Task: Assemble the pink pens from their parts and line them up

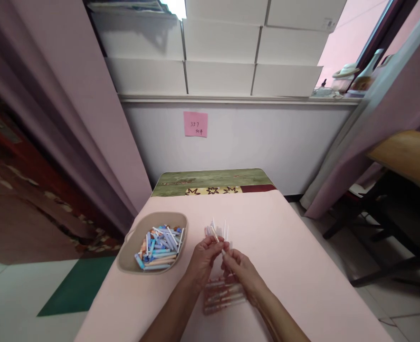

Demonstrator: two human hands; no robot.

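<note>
Both hands meet over the middle of the pink-covered table (267, 237). My left hand (205, 256) pinches a thin pale stick (214, 233) that slants up to the left. Close against it, my right hand (240, 268) has its fingers closed at the stick's lower end. Behind the hands lie several white and pale sticks (225, 230), partly hidden by the fingers. Below them, clear, reddish packaging (213, 304) holds a row of pale sticks, partly covered by the right hand and forearm. On the left, a beige basket (126, 254) contains many blue, purple, peach and white tube-like pieces (162, 247).
Green patterned cloth (210, 178) shows at the table's far end. A pink note (195, 124) is on the wall beneath white boxes (220, 78). Curtains hang at both sides, and a wooden-topped piece of furniture (409, 152) stands at right.
</note>
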